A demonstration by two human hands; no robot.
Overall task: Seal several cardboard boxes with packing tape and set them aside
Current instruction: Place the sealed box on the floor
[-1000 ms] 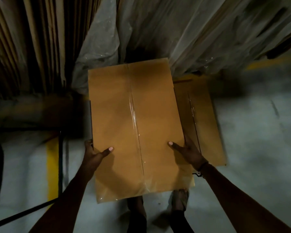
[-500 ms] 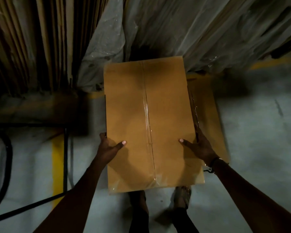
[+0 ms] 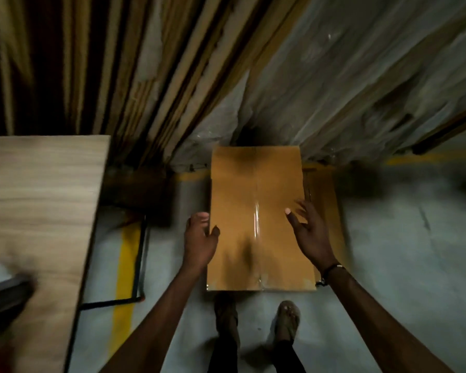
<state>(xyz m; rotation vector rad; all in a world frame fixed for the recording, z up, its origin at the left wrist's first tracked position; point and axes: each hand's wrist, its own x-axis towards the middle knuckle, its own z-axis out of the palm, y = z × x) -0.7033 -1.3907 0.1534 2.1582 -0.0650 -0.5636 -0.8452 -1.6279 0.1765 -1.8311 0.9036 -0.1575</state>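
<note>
A brown cardboard box [image 3: 242,200], sealed along its middle seam with clear tape [image 3: 256,224], lies flat on the floor atop another taped box [image 3: 324,211] that shows at its right edge. My left hand [image 3: 199,238] hovers at the top box's left edge, fingers relaxed and visible beside it, thumb over the top face. On the other side, my right hand [image 3: 308,232] hangs over the right edge with fingers spread, gripping nothing. The picture is blurred by motion.
A wooden table top [image 3: 38,211] fills the left, with a dark and red tape dispenser [image 3: 5,297] on it. Upright cardboard sheets [image 3: 135,76] and plastic-wrapped stock [image 3: 361,76] stand behind the boxes. A yellow floor line [image 3: 124,265] runs beside the table's metal leg. My sandalled feet [image 3: 256,319] stand close to the box.
The box went from carried in both hands down onto the other box. Both hands let go and opened. The view swung left, bringing the table into sight.
</note>
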